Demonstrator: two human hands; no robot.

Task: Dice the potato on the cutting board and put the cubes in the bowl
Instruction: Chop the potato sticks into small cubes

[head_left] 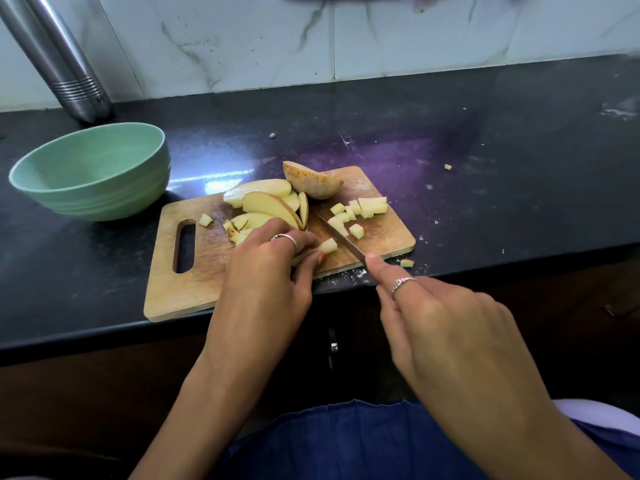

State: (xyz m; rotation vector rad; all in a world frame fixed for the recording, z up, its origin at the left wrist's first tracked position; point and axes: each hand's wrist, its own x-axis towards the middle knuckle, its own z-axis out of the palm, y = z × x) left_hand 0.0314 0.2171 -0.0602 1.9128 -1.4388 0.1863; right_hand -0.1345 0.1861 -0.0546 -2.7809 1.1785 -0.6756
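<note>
Head view: left hand (273,268) pinches a potato strip (327,245) on the cutting board (194,282) at the counter's front edge. Right hand (446,327) grips the knife (341,239). Cubes (367,207) lie near the board's right corner; bowl (93,171) sits left.

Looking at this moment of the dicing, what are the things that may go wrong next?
1. The left hand holds a potato strip with its fingers right beside the knife blade; a slip may cut them.
2. The cutting board overhangs the counter edge, so pressing down may tip it.
3. One cube already lies off the board at the edge; more may fall before reaching the bowl.
</note>
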